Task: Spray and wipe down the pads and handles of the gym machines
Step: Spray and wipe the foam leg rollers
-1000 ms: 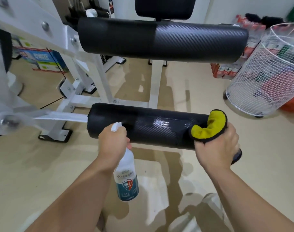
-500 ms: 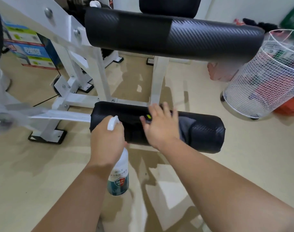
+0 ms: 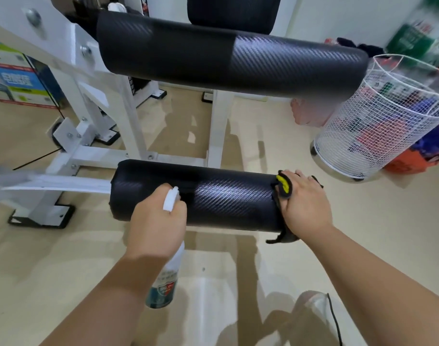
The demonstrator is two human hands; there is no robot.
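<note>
Your right hand (image 3: 304,203) has slid from the middle of the lower pad (image 3: 226,198) out to its right end, and the cloth (image 3: 283,186) has gone with it. The hand lies flat now, with the fingers spread a little, and it presses the cloth against the round end of the pad. A yellow bit peeks out by your fingertips, and a black corner hangs down under your wrist. Your left hand (image 3: 158,226) has hardly moved. It is wrapped round the neck of the spray bottle (image 3: 163,285), just in front of the pad's left half. The white nozzle pokes up past your knuckles and points at the pad. I cannot tell if a finger is on the trigger. The pad is probably soft foam under a smooth, shiny skin, so it should give a little when you push. The cloth may slip on it where it is wet. The pad may also roll on its bar, so press with a flat palm, not with fingertips. The cloth is thin and floppy, so keep your whole hand on it or it may bunch up or drop. The bottle looks light and is easy to hold by the neck. The upper pad (image 3: 238,61) sits above both hands on the white frame (image 3: 131,121). A wire basket (image 3: 378,116) stands well off to the right of your right hand.
</note>
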